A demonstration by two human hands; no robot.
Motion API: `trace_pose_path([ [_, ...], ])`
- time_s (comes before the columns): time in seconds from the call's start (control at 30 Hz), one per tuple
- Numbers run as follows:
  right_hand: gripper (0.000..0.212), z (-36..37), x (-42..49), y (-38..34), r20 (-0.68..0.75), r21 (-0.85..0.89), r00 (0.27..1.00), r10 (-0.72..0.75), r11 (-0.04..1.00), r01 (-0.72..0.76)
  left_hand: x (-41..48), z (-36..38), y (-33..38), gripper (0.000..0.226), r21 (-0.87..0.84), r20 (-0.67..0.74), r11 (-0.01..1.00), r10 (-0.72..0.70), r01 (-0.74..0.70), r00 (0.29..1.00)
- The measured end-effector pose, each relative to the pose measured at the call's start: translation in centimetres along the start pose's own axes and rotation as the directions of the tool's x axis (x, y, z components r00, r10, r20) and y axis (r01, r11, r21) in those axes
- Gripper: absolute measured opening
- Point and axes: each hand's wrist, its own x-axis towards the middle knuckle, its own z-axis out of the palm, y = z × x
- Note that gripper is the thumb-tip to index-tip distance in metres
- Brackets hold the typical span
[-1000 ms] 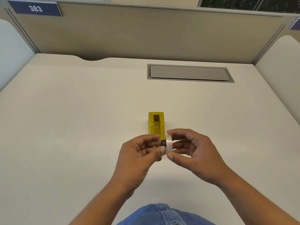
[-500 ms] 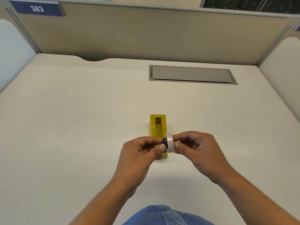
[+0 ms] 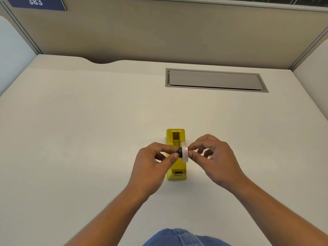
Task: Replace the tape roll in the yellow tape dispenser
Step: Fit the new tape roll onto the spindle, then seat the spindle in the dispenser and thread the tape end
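Both hands grip one tape roll (image 3: 184,152) above the yellow dispenser (image 3: 176,153).
Left hand (image 3: 150,167) pinches the black core (image 3: 179,152); right hand (image 3: 215,162) pinches the roll's rim.

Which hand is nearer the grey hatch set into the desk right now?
Right. The right hand is below the grey hatch, roughly in line with its middle, pinching the tape roll. The left hand is farther, below and left of the hatch's left end.

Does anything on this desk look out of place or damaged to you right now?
Nothing stands out. The yellow tape dispenser sits flat on the desk, with the tape roll held above it.
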Motion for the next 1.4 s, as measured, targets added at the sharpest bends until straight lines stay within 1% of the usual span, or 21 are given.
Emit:
trace_pose_path([
  [0.1,0.006,0.6,1.8,1.0,-0.018,-0.052,1.0,0.005,0.999,-0.006,1.9,0.2,-0.4,0.008,0.055,-0.012,0.998,0.019,-0.019,1.0],
  [0.17,0.005,1.1,3.0,1.7,-0.019,-0.101,1.0,0.012,0.995,-0.014,3.2,0.3,-0.8,0.011,0.134,-0.02,0.99,0.039,-0.036,0.999],
  [0.33,0.008,1.8,5.4,2.9,-0.007,-0.147,1.0,-0.017,0.989,0.015,6.4,0.7,-1.4,0.009,0.315,-0.003,0.946,0.078,-0.073,0.997],
  [0.5,0.013,2.0,6.6,4.1,0.021,-0.187,1.0,-0.008,0.982,0.012,8.0,1.2,-2.3,0.007,0.397,0.024,0.914,0.08,-0.083,0.997],
  [0.63,0.012,2.3,6.7,4.9,0.046,-0.233,0.999,0.005,0.973,0.005,8.2,1.6,-3.1,0.008,0.43,0.038,0.898,0.081,-0.089,0.996],
  [0.8,0.012,2.5,6.6,5.2,0.037,-0.233,0.999,0.008,0.972,0.001,8.0,1.9,-3.4,0.01,0.445,0.015,0.891,0.093,-0.09,0.996],
  [0.93,0.012,2.7,6.7,5.2,0.033,-0.238,0.999,-0.002,0.971,0.01,7.7,1.8,-3.7,0.024,0.436,0.019,0.892,0.119,-0.115,0.993],
  [1.03,0.012,2.7,6.6,5.2,0.028,-0.248,1.0,-0.002,0.969,0.009,7.7,1.7,-3.5,0.032,0.436,0.066,0.886,0.144,-0.158,0.987],
  [1.27,0.011,2.7,6.4,5.1,-0.011,-0.223,0.999,0.04,0.974,-0.041,8.1,1.8,-3.1,0.026,0.48,0.095,0.856,0.169,-0.194,0.981],
  [1.4,0.012,2.8,6.1,5.1,0.002,-0.189,0.997,0.082,0.979,-0.081,8.1,1.7,-3.1,0.027,0.511,0.111,0.833,0.182,-0.213,0.977],
])
